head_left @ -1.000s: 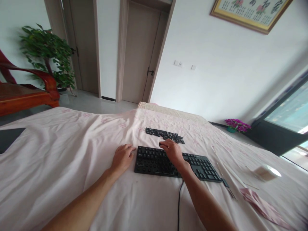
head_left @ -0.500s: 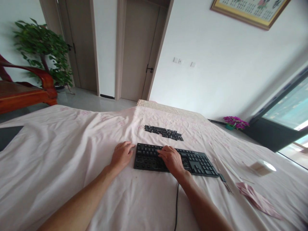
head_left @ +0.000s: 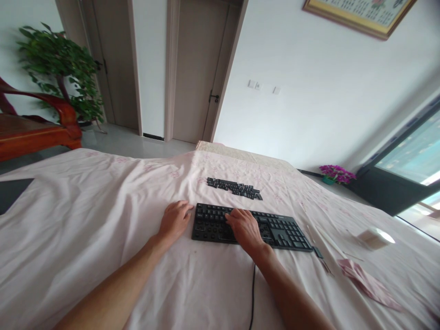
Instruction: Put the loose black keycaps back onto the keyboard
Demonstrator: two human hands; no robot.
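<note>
A black keyboard (head_left: 282, 231) lies on the pink-white cloth; several keys on its left lower rows are off, leaving bare sockets. My right hand (head_left: 243, 225) is over its middle, fingers bent together and tips down at the upper key rows. Whatever those fingertips hold, if anything, is hidden. Beside the keyboard's left end, my left hand (head_left: 176, 217) rests on the cloth with fingers stretched out, holding nothing. Loose black keycaps (head_left: 235, 188) lie in rough rows beyond the keyboard.
Right of the keyboard lie thin sticks (head_left: 326, 266), a pink cloth (head_left: 367, 284) and a white round container (head_left: 376, 239). A black cable (head_left: 253, 293) runs toward me. At the far left is a dark flat object (head_left: 13, 195).
Both hands stay in nearly the same places. The whole view has shifted very slightly, and the right fingers have moved only a little over the keys.
</note>
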